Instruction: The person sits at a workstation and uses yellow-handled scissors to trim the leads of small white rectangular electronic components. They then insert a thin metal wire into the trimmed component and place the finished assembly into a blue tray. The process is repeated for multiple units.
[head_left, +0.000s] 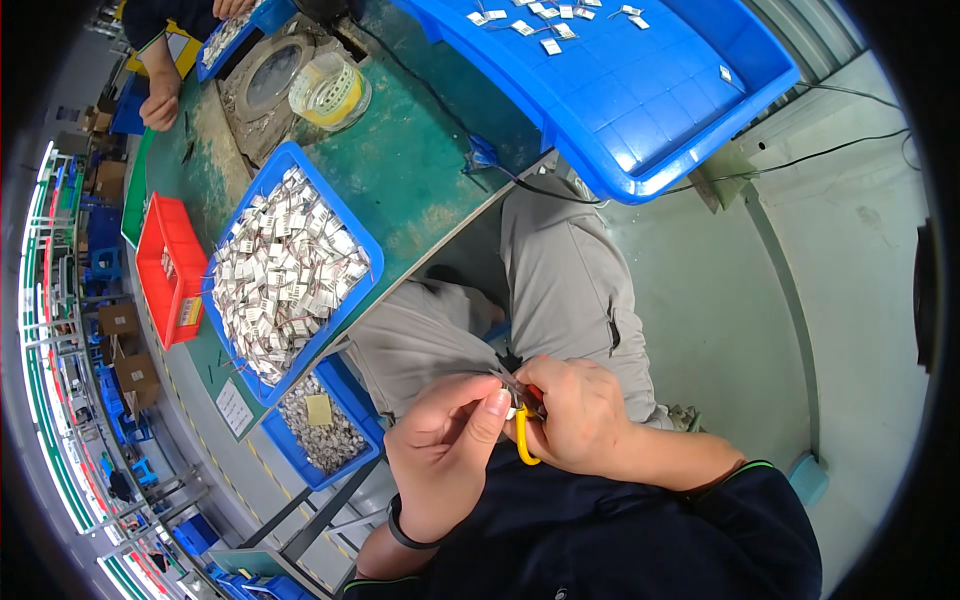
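Note:
Over my lap, my left hand [450,435] is closed, thumb and forefinger pinching a small white piece [508,404] that is mostly hidden. My right hand [580,415] grips scissors [524,440] with yellow and red on the handles. Their blades reach up beside my left fingertips, close to the white piece. Whether the blades touch it, I cannot tell. On the bench to the left, a blue tray [372,250] holds a heap of small white rectangular parts with thin wires [285,270].
A large blue tray [640,130] with several white parts juts past the bench edge. A red bin [160,235], a clear round tub [330,92] and a cable lie leftward. Below the bench, a blue bin [375,430] holds small parts. Across the bench are a co-worker's hands [160,110].

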